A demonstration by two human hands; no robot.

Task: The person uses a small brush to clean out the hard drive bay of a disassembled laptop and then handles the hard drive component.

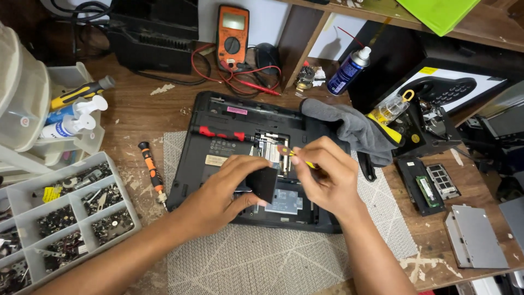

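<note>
Head view looks down on your wooden table [136, 114], where a woven grey mat [262, 262] carries an upturned black laptop [218, 117] with its bottom facing you and its long axis running left to right across the mat. Its open service bay [286, 201] sits right of centre in the base, directly under both of your hands, so neither arm has to travel to reach it. A grey cloth [349, 128] drapes over the laptop's far right corner. Your left hand [224, 191] comes in from the lower left and is clamped, thumb against fingers, on a small black cover panel [263, 183], held tilted up just above the bay's left edge. Your right hand [330, 177] is just beside it on the right, almost touching, fingers pinched shut on a slim yellow-handled tool [303, 160]. That tool's long axis runs from your fingers toward the upper left, its tip pointing in above the panel toward the far side of the bay; whether the tip touches anything there you cannot tell. A red-handled screwdriver [221, 133] lies across the laptop, left of the bay, and an orange-handled screwdriver [151, 170] lies on the table left of the laptop.
</note>
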